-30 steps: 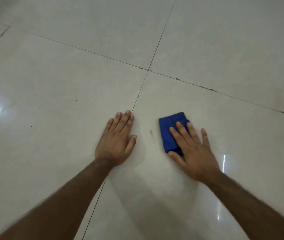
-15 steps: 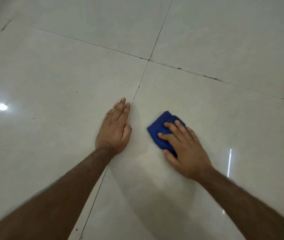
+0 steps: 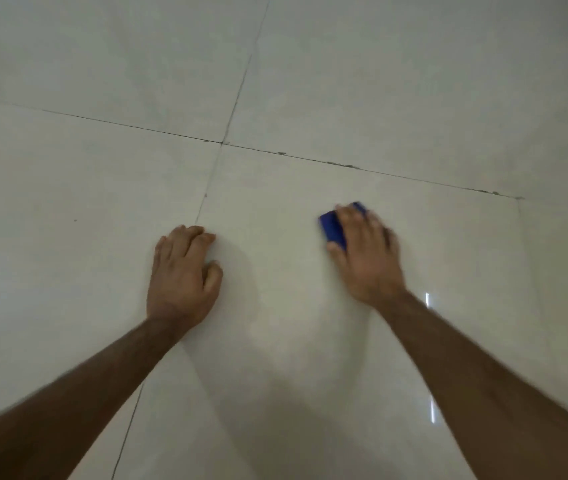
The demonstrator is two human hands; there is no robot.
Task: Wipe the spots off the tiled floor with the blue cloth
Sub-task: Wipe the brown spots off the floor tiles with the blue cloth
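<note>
My right hand (image 3: 367, 252) presses flat on the folded blue cloth (image 3: 333, 228), which lies on the glossy pale tiled floor (image 3: 275, 188). Only the cloth's left part and a far corner show past my fingers. The hand is blurred with motion. My left hand (image 3: 184, 271) rests on the floor to the left, fingers curled a little, holding nothing, beside the grout line (image 3: 203, 202). A tiny dark speck (image 3: 74, 220) sits on the left tile.
Dark grout lines cross at a joint (image 3: 222, 143) ahead of my hands, with crumbly dark bits along the right-hand line (image 3: 348, 165). Light reflections glare at the far left edge and at the right by my forearm.
My right hand has slid the cloth to the right and away from my left hand. The brownish smudge seen between the hands earlier no longer shows. My left fingers have curled.
</note>
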